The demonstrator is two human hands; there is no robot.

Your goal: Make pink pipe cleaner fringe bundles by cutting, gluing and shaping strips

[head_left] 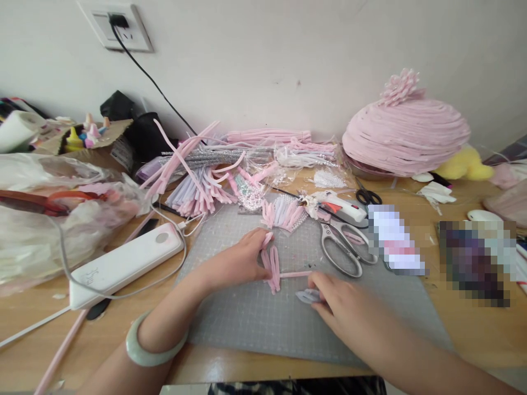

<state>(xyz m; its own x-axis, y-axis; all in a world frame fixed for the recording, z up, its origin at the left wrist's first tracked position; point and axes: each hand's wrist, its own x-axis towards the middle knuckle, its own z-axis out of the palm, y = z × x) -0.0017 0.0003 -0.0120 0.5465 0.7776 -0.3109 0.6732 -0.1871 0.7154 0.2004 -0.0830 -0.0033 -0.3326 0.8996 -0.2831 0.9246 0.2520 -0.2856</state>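
My left hand (pixel 249 255) is over the grey cutting mat (pixel 230 323), its thumb and fingers curled at a small group of folded pink pipe cleaner loops (pixel 275 269). A bit of pink shows at its fingertips. To the right, my right hand (pixel 333 293) pinches a folded pale lilac pipe cleaner piece (pixel 307 296). A short straight pink pipe cleaner (pixel 294 274) runs from the loops to my right fingertips; whether the fingers grip it I cannot tell. Just beyond my left hand lies a row of folded pink and lilac pieces (pixel 284 213).
Metal scissors (pixel 341 252) and a glue gun (pixel 335 206) lie right of my hands. Pipe cleaner bundles (pixel 201 192) are piled behind. A white power bank (pixel 125 266) with cables sits left. A large pink dome (pixel 405 134) stands back right, near a blurred phone-like object (pixel 395 241).
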